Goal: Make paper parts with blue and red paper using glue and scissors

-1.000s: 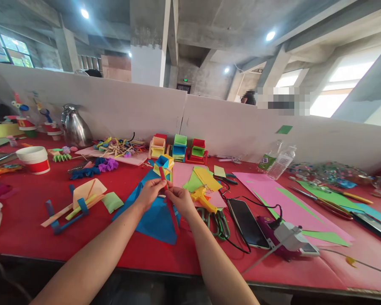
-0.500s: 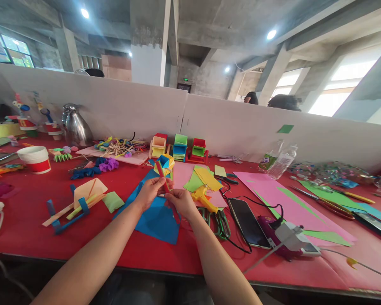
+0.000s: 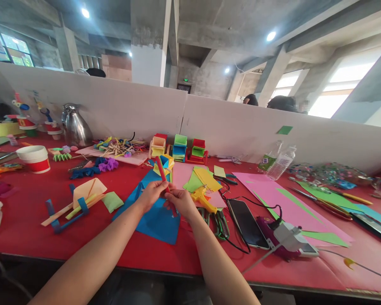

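Both my hands meet above a blue paper sheet on the red table. My left hand and my right hand each pinch a narrow red paper strip. The strip sticks up and away from my fingers, tilted slightly left. Its lower end is hidden behind my right hand. A small blue and yellow folded paper box sits just beyond the strip.
Green-handled scissors, a yellow tool, a phone and a glue gun lie right of my hands. Pink paper, coloured sheets, folded boxes, a kettle and cups crowd the table. A white partition stands behind.
The red strip has slid upward through my fingers: more now sticks out above my hands and less hangs below my right hand. My hands stayed in nearly the same spot.
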A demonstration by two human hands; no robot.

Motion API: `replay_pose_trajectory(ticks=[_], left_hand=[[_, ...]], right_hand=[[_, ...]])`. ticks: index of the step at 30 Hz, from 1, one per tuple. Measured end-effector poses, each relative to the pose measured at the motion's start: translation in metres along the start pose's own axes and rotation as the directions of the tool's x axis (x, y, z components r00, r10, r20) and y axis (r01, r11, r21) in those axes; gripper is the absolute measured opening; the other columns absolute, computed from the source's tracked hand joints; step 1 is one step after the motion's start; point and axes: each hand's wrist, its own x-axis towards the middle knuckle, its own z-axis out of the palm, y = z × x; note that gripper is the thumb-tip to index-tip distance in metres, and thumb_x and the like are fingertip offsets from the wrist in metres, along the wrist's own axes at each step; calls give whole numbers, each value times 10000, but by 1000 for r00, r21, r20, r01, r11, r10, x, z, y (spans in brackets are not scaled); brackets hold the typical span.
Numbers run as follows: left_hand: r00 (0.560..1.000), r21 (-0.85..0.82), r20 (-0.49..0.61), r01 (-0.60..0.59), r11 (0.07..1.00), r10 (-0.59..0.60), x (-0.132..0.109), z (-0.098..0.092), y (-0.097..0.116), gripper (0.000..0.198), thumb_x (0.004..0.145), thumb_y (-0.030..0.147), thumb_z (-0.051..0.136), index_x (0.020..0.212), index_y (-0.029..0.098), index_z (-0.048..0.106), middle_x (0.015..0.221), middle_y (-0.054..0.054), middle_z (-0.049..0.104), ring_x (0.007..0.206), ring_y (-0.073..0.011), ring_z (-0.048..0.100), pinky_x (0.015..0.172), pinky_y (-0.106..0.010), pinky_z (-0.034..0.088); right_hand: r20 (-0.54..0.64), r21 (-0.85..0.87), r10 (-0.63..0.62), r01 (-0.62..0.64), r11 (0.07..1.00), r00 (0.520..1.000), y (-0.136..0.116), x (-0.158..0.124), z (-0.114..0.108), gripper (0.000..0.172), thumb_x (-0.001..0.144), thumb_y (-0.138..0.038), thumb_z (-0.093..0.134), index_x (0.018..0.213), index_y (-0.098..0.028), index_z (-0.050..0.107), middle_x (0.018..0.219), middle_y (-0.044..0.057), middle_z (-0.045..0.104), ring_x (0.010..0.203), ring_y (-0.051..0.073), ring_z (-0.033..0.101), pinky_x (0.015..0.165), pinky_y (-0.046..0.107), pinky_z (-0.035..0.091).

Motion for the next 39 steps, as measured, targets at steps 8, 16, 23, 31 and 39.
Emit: replay_pose_trajectory(ticks=[8,16,23,31,39], left_hand=[[998,-43,-66,-24,999,21,4,-5,0,361,672,447,646,815,117,626,788,-98,712,756,-222,666,690,-319,509],[994,-57,-104,-25,998,19,4,-6,4,305,680,402,651,783,117,612,745,-92,711,737,-223,671,690,-326,508],[999,-119,-24,-32,992,29,2,-6,6,299,707,374,643,859,119,610,802,-92,710,758,-206,671,708,-309,510],[1000,-145,-11,-19,989,18,0,-1,5,282,734,348,627,887,113,606,836,-111,707,760,-208,670,709,-320,512],[989,-40,134,68,997,-62,-6,2,6,269,699,375,655,800,128,629,718,-88,706,640,-194,661,608,-294,507]], right_hand=[[71,-14,0,0,1000,997,0,2,-6,363,639,-489,629,629,-127,605,489,8,620,394,86,519,409,197,386],[94,-33,46,-43,999,995,10,4,2,297,659,-429,630,619,-142,569,522,10,643,420,94,563,424,190,402],[120,-31,66,-63,998,991,7,2,2,322,648,-456,635,594,-149,554,502,-2,634,401,97,558,413,194,407],[93,-3,33,-33,999,995,6,2,4,497,624,-626,582,629,-129,596,521,26,637,419,101,559,433,201,413],[-100,21,-78,81,997,992,-1,5,-16,518,671,-635,529,738,-131,626,581,21,609,499,106,548,519,232,441]])
